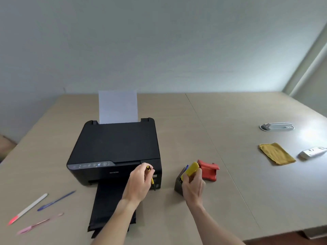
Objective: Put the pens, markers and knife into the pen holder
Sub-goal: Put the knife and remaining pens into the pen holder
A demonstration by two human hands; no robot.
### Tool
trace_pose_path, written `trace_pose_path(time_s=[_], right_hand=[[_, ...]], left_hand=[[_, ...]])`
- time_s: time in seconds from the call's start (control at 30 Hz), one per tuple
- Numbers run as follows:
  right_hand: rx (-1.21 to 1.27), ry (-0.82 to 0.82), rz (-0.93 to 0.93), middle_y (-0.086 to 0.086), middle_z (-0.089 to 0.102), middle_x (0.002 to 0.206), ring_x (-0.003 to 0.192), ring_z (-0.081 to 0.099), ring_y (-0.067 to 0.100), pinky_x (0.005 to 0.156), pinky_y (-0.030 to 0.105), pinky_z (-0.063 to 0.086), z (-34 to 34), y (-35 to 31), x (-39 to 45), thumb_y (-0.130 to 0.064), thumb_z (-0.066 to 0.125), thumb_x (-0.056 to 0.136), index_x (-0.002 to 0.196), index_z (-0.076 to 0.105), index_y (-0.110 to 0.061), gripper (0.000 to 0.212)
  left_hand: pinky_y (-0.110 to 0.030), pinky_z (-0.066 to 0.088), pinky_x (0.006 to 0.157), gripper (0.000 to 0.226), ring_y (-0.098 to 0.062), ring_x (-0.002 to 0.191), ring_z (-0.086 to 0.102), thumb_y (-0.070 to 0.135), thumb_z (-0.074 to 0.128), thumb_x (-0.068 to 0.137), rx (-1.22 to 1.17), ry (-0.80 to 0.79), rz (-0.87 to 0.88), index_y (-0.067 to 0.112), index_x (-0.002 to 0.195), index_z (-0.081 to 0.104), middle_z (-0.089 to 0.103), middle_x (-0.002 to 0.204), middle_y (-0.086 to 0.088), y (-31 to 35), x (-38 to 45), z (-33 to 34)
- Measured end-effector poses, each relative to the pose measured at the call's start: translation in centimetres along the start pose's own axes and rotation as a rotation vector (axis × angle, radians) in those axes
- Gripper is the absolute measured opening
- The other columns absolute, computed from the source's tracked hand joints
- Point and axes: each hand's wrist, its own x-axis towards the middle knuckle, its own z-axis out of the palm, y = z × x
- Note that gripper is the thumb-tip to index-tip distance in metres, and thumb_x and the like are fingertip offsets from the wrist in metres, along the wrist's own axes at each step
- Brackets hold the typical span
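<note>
- Three loose pens wait near the table's (230, 121) front-left corner: a white pen with a red cap (27, 209), a slim blue pen (56, 201) and a pink pen (39, 223).
- Your left hand (139, 181) pinches a thin yellow-and-black pen (151, 178) before the black printer (115, 149); carry it right, tip down.
- Your right hand (192, 184) grips the chunky yellow plastic knife (190, 169) over the dark pen holder (178, 183); lower it straight in so the holder does not tip.

Yellow pen (151, 179) in left-hand fingers (146, 174); yellow knife (190, 168) above right-hand fingers (192, 175), over dark brown pen holder (177, 183). Black printer (115, 144); red stand (208, 171); mustard cloth (276, 153); beige table (230, 191).
</note>
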Motion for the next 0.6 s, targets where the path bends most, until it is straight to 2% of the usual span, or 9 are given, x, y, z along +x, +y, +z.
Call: trace_pose_path(time_s=[0.17,0.27,0.4,0.6], right_hand=[[-0.077,-0.044,0.059,0.007,0.058,0.070,0.065,0.056,0.026,0.056,0.041,0.046,0.0,2.3,1.5,-0.013,0.054,0.088,0.079,0.039,-0.020,0.019],[-0.144,-0.047,0.052,0.004,0.057,0.078,0.072,0.055,0.024,0.064,0.045,0.051,-0.1,3.6,1.8,-0.016,0.056,0.088,0.081,0.044,-0.020,0.015],[-0.208,-0.023,0.076,0.005,0.053,0.087,0.081,0.053,0.026,0.073,0.043,0.049,-0.4,4.5,2.0,-0.014,0.058,0.083,0.089,0.051,-0.014,0.009],[-0.176,-0.066,0.214,0.002,0.053,0.096,0.089,0.053,0.020,0.082,0.038,0.049,-1.7,6.2,0.7,-0.015,0.056,0.085,0.101,0.052,-0.015,0.017]], left_hand=[[-0.030,0.057,0.061,0.002,-0.010,0.067,0.064,0.029,0.057,0.096,0.057,-0.029,0.051,0.028,0.096,0.055,0.065,0.074,0.008,1.7,2.2,2.3],[-0.027,0.057,0.063,0.006,-0.009,0.069,0.065,0.030,0.059,0.095,0.070,-0.021,0.068,0.028,0.098,0.055,0.065,0.075,0.008,2.6,3.4,3.5],[-0.019,0.052,0.061,0.008,-0.009,0.068,0.064,0.028,0.061,0.094,0.051,0.003,0.052,0.024,0.099,0.057,0.064,0.077,0.007,3.9,4.7,5.4],[-0.028,0.059,0.066,0.009,-0.009,0.073,0.065,0.031,0.060,0.095,0.144,-0.097,0.085,0.026,0.100,0.056,0.067,0.085,0.006,4.4,5.4,8.8]])
